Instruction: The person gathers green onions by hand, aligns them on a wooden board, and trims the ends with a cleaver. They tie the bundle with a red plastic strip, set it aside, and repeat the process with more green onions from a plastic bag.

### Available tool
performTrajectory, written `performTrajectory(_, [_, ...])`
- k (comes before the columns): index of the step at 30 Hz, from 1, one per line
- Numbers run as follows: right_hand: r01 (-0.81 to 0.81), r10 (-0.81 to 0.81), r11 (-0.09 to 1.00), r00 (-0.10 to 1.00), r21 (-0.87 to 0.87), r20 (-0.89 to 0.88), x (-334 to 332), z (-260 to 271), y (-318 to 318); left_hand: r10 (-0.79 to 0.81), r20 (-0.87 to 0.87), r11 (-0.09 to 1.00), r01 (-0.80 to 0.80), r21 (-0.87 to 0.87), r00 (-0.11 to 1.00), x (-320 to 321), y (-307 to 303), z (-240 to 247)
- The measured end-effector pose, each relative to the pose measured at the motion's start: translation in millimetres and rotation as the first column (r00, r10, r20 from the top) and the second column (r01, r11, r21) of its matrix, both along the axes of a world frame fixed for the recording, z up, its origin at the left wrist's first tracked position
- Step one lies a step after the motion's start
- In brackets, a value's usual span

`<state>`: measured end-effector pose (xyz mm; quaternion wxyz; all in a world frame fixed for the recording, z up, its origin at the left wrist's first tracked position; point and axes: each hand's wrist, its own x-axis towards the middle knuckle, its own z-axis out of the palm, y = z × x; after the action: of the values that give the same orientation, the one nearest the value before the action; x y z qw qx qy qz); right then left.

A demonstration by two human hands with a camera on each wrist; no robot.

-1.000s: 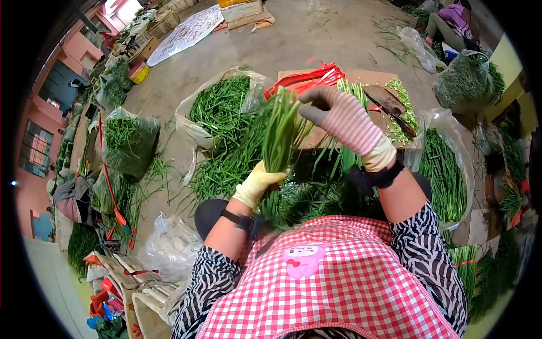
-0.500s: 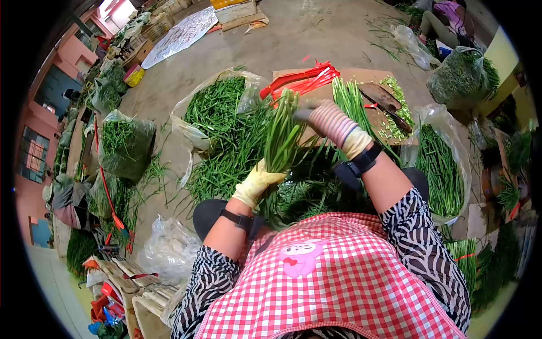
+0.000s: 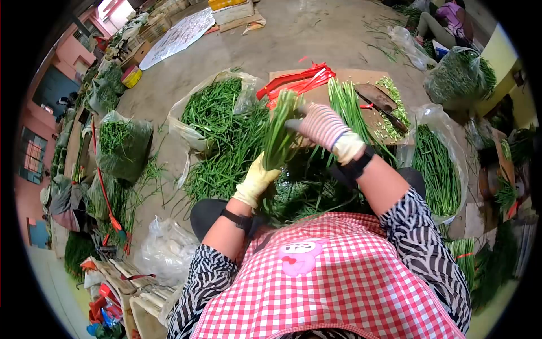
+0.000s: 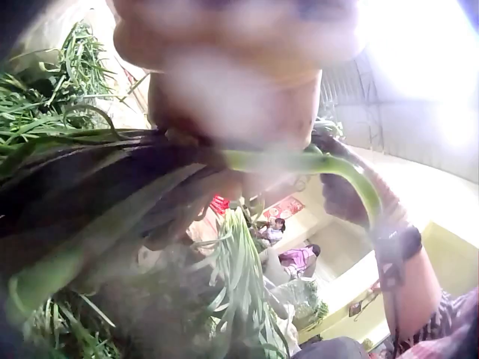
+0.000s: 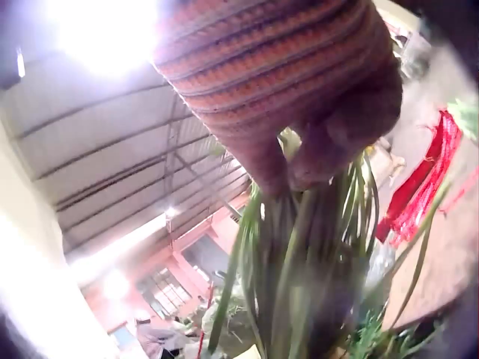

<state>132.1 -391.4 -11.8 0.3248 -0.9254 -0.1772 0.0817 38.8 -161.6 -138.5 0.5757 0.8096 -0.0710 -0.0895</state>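
In the head view the left hand (image 3: pixel 257 179), in a pale yellow glove, grips the lower part of an upright bunch of long green stalks (image 3: pixel 280 133). The right hand (image 3: pixel 326 129), in a striped glove with grey fingertips, is at the bunch's upper right side. Seen from the right wrist, its fingers (image 5: pixel 299 168) are bent against the stalks (image 5: pixel 292 254), pinching some of them. Blur and the stalks hide part of the left fingers in the left wrist view.
Beyond the hands a board (image 3: pixel 370 121) bears red ties (image 3: pixel 302 79), a knife (image 3: pixel 392 120), more stalks (image 3: pixel 345 101) and chopped bits. Open bags of greens stand left (image 3: pixel 217 107) and right (image 3: pixel 435 169). A seated person (image 3: pixel 446 25) is at the far right.
The right hand has come down and closer to the bunch, its fingers now against the stalks. The left hand keeps its grip, and the bunch leans slightly differently.
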Motion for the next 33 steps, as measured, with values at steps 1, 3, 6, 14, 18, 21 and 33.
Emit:
performTrajectory(1, [0.045, -0.006, 0.990, 0.961, 0.135, -0.277, 1, 3, 6, 0.023, -0.069, 0.983, -0.035, -0.180, 0.997, 1, -2, -7])
performTrajectory(3, [0.137, -0.037, 0.959, 0.928, 0.247, -0.372, 7, -12, 6, 0.025, -0.140, 0.943, -0.070, -0.325, 0.990, -1, -2, -12])
performTrajectory(6, [0.202, 0.021, 0.888, 0.880, 0.414, -0.474, 7, -24, 1, -0.022, -0.112, 0.966, -0.008, -0.257, 0.994, -1, 4, -8])
performTrajectory(14, [0.511, 0.437, 0.151, 0.733, 0.846, -0.521, 2, 9, -44, -0.099, -0.332, 0.930, -0.031, -0.366, 0.938, -5, 14, -10])
performTrajectory(18, [0.096, 0.054, 0.145, 0.993, 0.985, -0.105, 14, 46, -114, -0.134, -0.354, 0.894, -0.041, -0.446, 0.926, -9, 14, -1])
performTrajectory(21, [0.099, 0.148, 0.765, 0.935, 0.636, -0.324, -16, 94, -128, -0.131, -0.357, 0.866, -0.069, -0.496, 0.925, -7, 14, 5])
performTrajectory(33, [0.219, -0.037, 0.836, 0.937, 0.503, -0.347, 6, -9, -12, -0.196, -0.286, 0.900, 0.056, -0.432, 0.938, -16, 0, 35])
